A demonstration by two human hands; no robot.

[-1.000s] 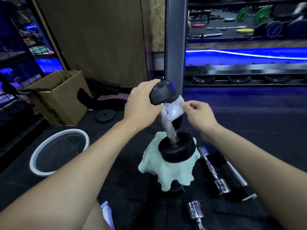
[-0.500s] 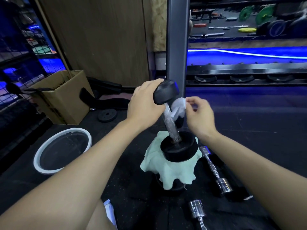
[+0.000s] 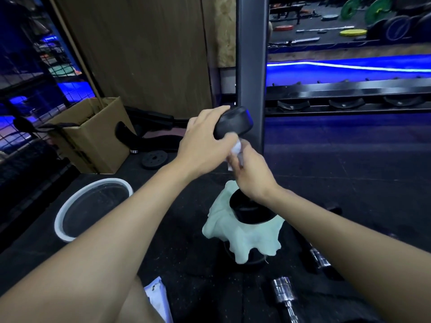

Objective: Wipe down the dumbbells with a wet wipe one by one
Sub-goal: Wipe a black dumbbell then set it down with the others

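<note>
A black dumbbell stands on end, its lower head [image 3: 253, 212] resting on a pale green cloth [image 3: 245, 236] draped over a dark round object. My left hand [image 3: 205, 145] grips the upper head [image 3: 233, 123]. My right hand [image 3: 253, 173] is wrapped around the handle with a white wet wipe [image 3: 236, 149] bunched between fingers and bar. The handle itself is hidden by that hand.
Chrome dumbbell bars [image 3: 283, 296] lie on the black floor at lower right. A white-rimmed round basin [image 3: 70, 217] sits left, a cardboard box [image 3: 93, 136] behind it. A wipe packet [image 3: 156, 297] lies near my knee. A dark steel post [image 3: 250, 66] rises just behind the dumbbell.
My right hand moved from holding the wipe loose beside the upper head to closing around the handle with the wipe. The left hand kept its hold on the top head.
</note>
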